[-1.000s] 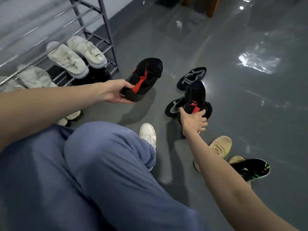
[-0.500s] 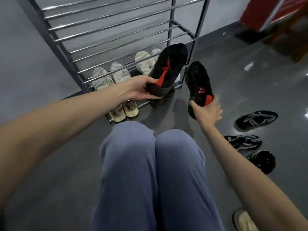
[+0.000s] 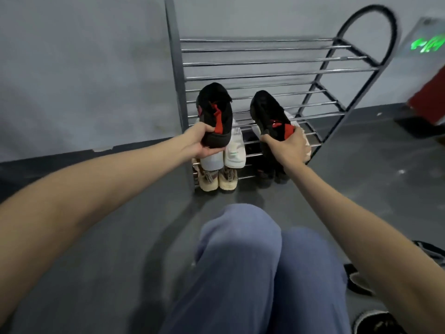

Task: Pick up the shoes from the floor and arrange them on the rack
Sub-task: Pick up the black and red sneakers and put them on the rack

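Note:
A metal shoe rack (image 3: 277,61) with chrome bars stands against the grey wall straight ahead. My left hand (image 3: 201,143) grips the heel of a black shoe with a red tab (image 3: 215,109), held toe-up in front of the rack's left side. My right hand (image 3: 289,147) grips the heel of the matching black and red shoe (image 3: 269,114), raised before the rack's middle. Behind the left shoe, white shoes (image 3: 234,150) rest on a lower shelf. Beige shoes (image 3: 220,180) sit on the bottom level.
My knees in blue trousers (image 3: 252,261) fill the lower centre. Dark shoes (image 3: 378,321) lie on the grey floor at the lower right, partly behind my right arm. A dark pair (image 3: 265,173) sits low in the rack. A red object (image 3: 431,97) stands at the far right.
My view has swung to face the rack head-on. Both hands have carried the black and red shoes up from the floor and closer to the rack's shelves.

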Demonstrator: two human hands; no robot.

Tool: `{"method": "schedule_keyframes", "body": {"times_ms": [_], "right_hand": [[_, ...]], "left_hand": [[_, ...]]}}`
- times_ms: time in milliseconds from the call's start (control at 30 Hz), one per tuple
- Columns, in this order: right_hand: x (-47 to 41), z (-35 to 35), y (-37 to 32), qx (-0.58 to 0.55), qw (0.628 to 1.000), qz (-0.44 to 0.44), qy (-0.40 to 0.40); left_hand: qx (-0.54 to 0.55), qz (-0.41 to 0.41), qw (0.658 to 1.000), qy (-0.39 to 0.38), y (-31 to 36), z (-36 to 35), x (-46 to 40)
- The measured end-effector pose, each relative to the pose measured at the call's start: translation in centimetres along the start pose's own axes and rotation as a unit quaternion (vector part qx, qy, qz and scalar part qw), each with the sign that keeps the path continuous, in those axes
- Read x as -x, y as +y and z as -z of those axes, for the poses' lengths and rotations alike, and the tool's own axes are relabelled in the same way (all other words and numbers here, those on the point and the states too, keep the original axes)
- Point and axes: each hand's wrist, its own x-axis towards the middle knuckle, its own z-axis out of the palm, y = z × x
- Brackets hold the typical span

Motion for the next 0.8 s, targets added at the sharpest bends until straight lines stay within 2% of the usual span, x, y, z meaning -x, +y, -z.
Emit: {"method": "schedule_keyframes", "body": {"times_ms": [133,367,567,667,800], "right_hand": [[-1.7,-3.3,-3.0,0.015,0.999,0.044,-0.02],[-4.2,-6.7,-6.2,0.05,0.993,0.101,-0.028],[-4.3,-9.0,-5.8,0.02,0.994,0.085,-0.058],[-4.9,-8.6,-5.2,0.02,0.992,0.096,-0.085],[-5.1,-7.9,-4.7,0.056,0.988,0.12,-0.075]], "left_hand": [[0.003,-0.023,0.999,0.028,1.0,0.5,-1.1],[0.073,-0.031,0.997,0.01,0.2,0.1,-3.0],[0.144,-0.028,0.989,0.003,-0.4,-0.1,-3.5],[0.134,-0.039,0.99,0.004,-0.4,-0.5,-3.4],[0.139,-0.046,0.989,-0.004,-0.6,-0.8,-3.2]]}}
